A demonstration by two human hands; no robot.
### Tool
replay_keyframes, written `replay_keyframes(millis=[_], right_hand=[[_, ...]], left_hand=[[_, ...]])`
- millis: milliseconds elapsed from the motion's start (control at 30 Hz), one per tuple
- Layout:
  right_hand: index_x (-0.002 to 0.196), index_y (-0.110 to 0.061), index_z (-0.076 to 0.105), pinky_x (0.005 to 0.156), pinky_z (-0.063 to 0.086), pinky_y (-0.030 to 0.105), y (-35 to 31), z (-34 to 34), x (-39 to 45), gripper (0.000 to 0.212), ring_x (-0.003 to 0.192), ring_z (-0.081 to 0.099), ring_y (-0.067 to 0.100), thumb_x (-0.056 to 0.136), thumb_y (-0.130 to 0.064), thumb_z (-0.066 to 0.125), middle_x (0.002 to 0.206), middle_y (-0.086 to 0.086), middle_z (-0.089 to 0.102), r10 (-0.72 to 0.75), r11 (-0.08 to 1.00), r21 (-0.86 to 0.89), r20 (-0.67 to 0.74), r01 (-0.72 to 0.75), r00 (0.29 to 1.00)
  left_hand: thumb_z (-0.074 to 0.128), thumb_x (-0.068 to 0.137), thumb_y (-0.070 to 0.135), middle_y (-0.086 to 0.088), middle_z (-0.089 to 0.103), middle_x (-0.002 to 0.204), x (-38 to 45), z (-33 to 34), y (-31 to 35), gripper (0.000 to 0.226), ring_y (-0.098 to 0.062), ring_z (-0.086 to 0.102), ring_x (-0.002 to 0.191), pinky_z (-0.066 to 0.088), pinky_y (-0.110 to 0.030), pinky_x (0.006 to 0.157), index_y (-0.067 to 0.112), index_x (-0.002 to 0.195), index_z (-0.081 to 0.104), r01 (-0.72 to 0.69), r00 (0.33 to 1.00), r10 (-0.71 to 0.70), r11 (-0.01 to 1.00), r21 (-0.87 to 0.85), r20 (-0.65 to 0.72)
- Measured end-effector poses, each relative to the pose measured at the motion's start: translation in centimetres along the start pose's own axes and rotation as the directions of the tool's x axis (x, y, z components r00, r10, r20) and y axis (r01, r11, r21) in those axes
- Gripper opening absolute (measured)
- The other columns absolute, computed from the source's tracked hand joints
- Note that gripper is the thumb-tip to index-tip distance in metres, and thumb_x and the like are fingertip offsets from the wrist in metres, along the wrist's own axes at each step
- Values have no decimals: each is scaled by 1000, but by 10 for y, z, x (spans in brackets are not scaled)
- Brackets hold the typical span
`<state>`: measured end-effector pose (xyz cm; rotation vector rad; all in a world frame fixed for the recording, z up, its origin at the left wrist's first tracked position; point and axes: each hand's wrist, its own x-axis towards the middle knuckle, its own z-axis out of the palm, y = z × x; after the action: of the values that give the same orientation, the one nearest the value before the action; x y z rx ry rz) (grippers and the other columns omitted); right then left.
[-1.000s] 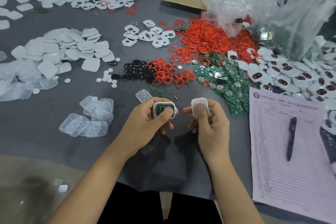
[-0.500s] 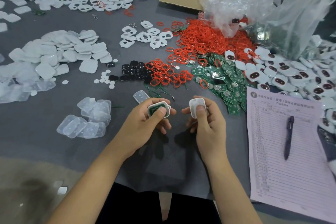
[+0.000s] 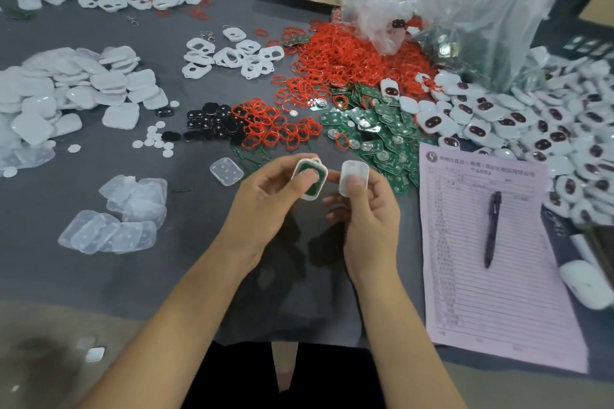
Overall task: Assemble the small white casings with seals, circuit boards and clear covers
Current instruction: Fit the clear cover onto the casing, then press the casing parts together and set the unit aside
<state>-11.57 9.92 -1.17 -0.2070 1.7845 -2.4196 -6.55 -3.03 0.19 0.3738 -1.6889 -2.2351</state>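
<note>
Hands raised just above the grey table (image 3: 83,276), forearms coming in from the bottom edge and converging toward the middle. Left hand (image 3: 265,209) turned palm-inward, fingers curled round the far side of a white casing (image 3: 309,179), thumb laid flat across its open face: a closed grip, pinching the casing between thumb and fingertips. Casing tilted, upper end leaning left, sitting at the very tips of the grip rather than deep in the palm. Rounded-rectangle shell, white rim, green circuit board (image 3: 315,181) showing inside around the thumb.

Right hand (image 3: 368,219) beside it, close but apart, thumb pointing up and pressing a clear cover (image 3: 354,178) against the curled fingers behind: also a pinching grip. Cover held upright at the thumb tip, standing above the knuckles; translucent, milky, rounded corners, about the same outline as the casing. Narrow gap between cover and casing, no contact visible.

Beyond the hands, on the table: loose green boards (image 3: 382,133), red seals (image 3: 349,56) in a heap, black pads (image 3: 212,124), one clear cover lying alone (image 3: 226,171), more clear covers stacked at left (image 3: 116,219). Finished white units (image 3: 531,116) piled at right. Pink printed sheet (image 3: 491,276) with a pen (image 3: 492,229) on it at right.
</note>
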Motion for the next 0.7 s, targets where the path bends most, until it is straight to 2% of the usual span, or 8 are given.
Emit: replay_keyframes(millis=[67,100,200,300,433,600,700], right_hand=[[106,-13,58,49,47,19,1,-1,1,15,58,64,11,103,-27,53,98,8,80,-19,1000,5,-56,20,998],[105,-13,57,49,46,19,2,-1,1,16,57,64,11,103,-28,53,97,9,79,-23,1000,9,-77,23,997],[105,-12,56,48,45,21,3,-1,1,17,54,60,13,105,-29,51,94,11,78,-25,999,32,-115,29,993],[104,-13,60,48,44,23,0,-3,-1,16,51,55,15,105,-27,54,84,8,76,-29,999,30,-92,32,995],[107,-11,65,46,42,24,-3,-2,-2,15,50,51,14,108,-22,55,77,4,71,-31,999,18,-68,32,997],[113,-16,67,48,44,23,-4,-1,0,23,54,55,14,108,-9,46,86,7,75,62,996,72,-71,-57,996],[113,-20,70,48,45,23,-4,0,0,30,55,57,15,104,-9,44,89,10,76,91,986,147,-54,-83,994]], left_hand=[[68,98,10,4,78,104,2,5,-5,19,-7,70,92,55,-19,72,25,105,76,21,999,-21,1000,17,-32],[67,99,9,-2,77,104,3,6,-7,15,-12,69,93,57,-25,72,20,107,73,42,998,-42,999,10,-45],[60,103,8,-16,75,112,2,3,-13,8,-28,72,104,61,-40,86,12,109,58,78,995,-80,996,-31,-61],[54,106,5,-15,77,114,-3,0,-12,10,-31,74,109,62,-36,87,12,109,48,75,997,-79,989,-126,-19],[55,104,2,-9,77,117,-6,-2,-14,18,-23,72,115,61,-29,83,7,122,56,65,998,-63,993,-96,21],[55,103,2,-5,77,119,-4,-2,-13,26,-15,72,112,60,-26,82,10,126,62,73,996,-69,994,-84,50],[56,103,2,-4,76,121,-5,-3,-14,27,-14,71,112,60,-25,82,9,128,61,70,997,-67,993,-90,37]])
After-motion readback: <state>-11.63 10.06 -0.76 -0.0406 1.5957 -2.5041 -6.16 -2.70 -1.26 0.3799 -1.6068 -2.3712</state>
